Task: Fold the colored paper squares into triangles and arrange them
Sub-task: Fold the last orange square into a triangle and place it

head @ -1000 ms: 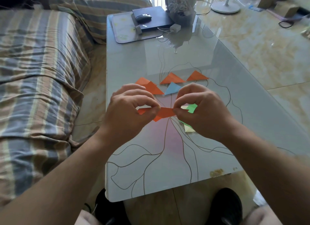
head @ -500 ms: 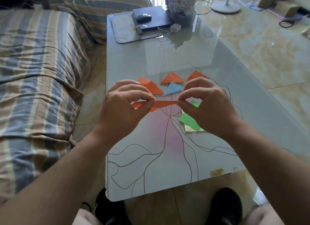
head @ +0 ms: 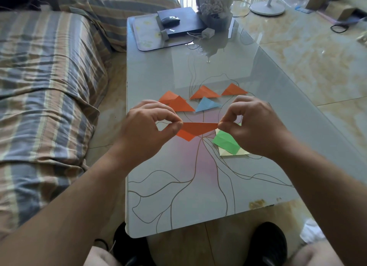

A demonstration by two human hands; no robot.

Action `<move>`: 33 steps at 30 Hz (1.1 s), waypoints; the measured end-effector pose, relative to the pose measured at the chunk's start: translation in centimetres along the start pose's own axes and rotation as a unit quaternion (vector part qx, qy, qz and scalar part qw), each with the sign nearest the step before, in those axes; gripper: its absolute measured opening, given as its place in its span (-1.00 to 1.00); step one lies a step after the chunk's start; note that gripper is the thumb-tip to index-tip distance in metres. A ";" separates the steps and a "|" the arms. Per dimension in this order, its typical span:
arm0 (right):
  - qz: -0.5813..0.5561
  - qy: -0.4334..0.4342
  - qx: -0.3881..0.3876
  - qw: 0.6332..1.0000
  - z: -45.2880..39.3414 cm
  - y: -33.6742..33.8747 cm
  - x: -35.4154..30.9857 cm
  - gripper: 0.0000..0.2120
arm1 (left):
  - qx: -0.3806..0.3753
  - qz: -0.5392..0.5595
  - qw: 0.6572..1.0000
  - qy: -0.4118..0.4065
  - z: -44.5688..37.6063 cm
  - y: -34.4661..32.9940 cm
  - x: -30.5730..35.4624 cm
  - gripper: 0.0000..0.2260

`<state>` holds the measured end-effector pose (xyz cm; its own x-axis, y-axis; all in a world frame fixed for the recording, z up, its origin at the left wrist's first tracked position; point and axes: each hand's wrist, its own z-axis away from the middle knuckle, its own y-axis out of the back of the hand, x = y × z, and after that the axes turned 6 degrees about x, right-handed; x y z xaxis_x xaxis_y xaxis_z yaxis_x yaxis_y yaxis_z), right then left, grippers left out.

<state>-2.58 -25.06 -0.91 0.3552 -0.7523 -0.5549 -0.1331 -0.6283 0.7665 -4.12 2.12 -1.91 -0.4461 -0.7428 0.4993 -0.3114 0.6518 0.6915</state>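
An orange paper (head: 196, 129) folded into a triangle hangs above the glass table (head: 178, 186), point downward. My left hand (head: 147, 128) pinches its left corner and my right hand (head: 252, 122) pinches its right corner. Behind it lie folded triangles: three orange ones (head: 176, 102) (head: 204, 93) (head: 233, 90) and a blue one (head: 206, 105). A green paper (head: 225, 141) lies on a pale yellow sheet (head: 241, 152), partly under my right hand.
A striped sofa (head: 45, 87) runs along the table's left side. At the far end sit a dark laptop (head: 184, 21) with a mouse (head: 170, 19), a mat (head: 147, 37) and a vase (head: 214, 9). A fan base (head: 267, 8) stands on the floor.
Both hands have drawn apart along the orange paper's folded edge and lifted it slightly, so more of the triangle shows between them. The green paper is more exposed.
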 end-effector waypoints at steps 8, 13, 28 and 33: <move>0.016 -0.049 -0.109 0.993 0.0 0.1 -0.3 -0.94 | -0.071 -0.024 0.995 0.060 0.0 0.3 0.7 -0.93; -0.129 -0.123 -0.131 0.975 0.5 -0.5 -1.5 -0.59 | -0.134 -0.009 0.986 0.099 0.2 -0.3 1.1 -0.93; -0.449 -0.299 -0.146 0.829 0.9 -1.5 -2.9 -0.59 | -0.163 0.350 0.851 0.356 0.2 -1.2 2.7 -0.62; -0.439 -0.324 -0.139 0.826 0.8 -1.6 -2.8 -0.57 | -0.231 0.355 0.836 0.350 0.6 -0.9 2.7 -0.71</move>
<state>-4.09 -22.09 -0.88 -0.3801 -0.0348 -0.9243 0.1628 -0.9862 -0.0298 -5.51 -0.41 -1.51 0.2701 -0.2072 0.9403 0.2516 0.9578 0.1388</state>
